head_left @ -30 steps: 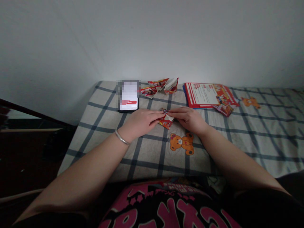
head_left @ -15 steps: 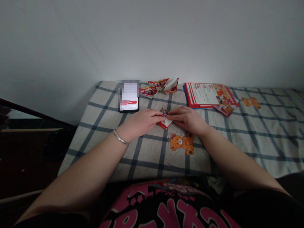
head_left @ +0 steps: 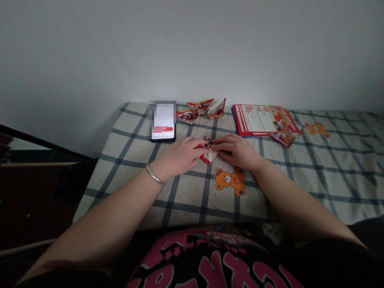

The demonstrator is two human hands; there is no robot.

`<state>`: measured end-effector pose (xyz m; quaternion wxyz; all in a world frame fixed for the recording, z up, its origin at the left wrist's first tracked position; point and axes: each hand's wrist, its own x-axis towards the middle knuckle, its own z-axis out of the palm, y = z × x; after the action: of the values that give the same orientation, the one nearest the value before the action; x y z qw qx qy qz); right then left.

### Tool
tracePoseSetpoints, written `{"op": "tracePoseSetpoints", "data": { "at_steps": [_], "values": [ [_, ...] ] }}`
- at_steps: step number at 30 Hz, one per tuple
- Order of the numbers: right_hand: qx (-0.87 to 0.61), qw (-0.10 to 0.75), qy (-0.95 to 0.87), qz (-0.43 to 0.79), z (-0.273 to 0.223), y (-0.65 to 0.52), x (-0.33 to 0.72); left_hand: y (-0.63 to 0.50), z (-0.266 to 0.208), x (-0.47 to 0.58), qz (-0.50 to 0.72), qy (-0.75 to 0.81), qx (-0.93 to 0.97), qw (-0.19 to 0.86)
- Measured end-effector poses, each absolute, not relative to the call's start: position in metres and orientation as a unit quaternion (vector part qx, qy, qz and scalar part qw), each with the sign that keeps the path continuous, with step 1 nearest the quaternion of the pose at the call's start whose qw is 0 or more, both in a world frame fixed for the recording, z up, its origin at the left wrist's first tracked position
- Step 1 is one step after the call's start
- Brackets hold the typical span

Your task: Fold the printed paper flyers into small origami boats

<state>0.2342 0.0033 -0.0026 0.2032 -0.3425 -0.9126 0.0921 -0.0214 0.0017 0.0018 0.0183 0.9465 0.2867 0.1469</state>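
A small folded piece of red and white printed paper (head_left: pixel 209 156) lies on the checked cloth between my hands. My left hand (head_left: pixel 184 155) comes at it from the left, with its fingers closed on the paper's upper left part. From the right, my right hand (head_left: pixel 237 151) has its thumb and fingers on the opposite edge. Both hands rest low at the cloth, and their fingertips nearly meet across the top of the paper. Fingers cover part of the folds. A silver bangle (head_left: pixel 154 175) circles my left wrist.
A phone (head_left: pixel 164 120) with a lit, partly blurred screen lies at the back left. Several folded red and white papers (head_left: pixel 189 115) stand beside it near the wall. A stack of printed leaflets (head_left: pixel 256 120) lies at the back right. The checked cloth (head_left: pixel 180 204) has printed bears.
My left hand has shifted slightly and its fingers have bent more over the paper. The paper's lower part looks a little narrower. My right hand has hardly moved.
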Motion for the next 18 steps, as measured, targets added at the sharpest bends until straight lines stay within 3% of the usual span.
{"op": "tracePoseSetpoints", "data": {
  "at_steps": [18],
  "values": [
    [-0.356,0.236,-0.896,0.116,-0.005,0.01,0.241,-0.008,0.0,-0.009,0.095,0.325,0.941,-0.026]
  ]
}}
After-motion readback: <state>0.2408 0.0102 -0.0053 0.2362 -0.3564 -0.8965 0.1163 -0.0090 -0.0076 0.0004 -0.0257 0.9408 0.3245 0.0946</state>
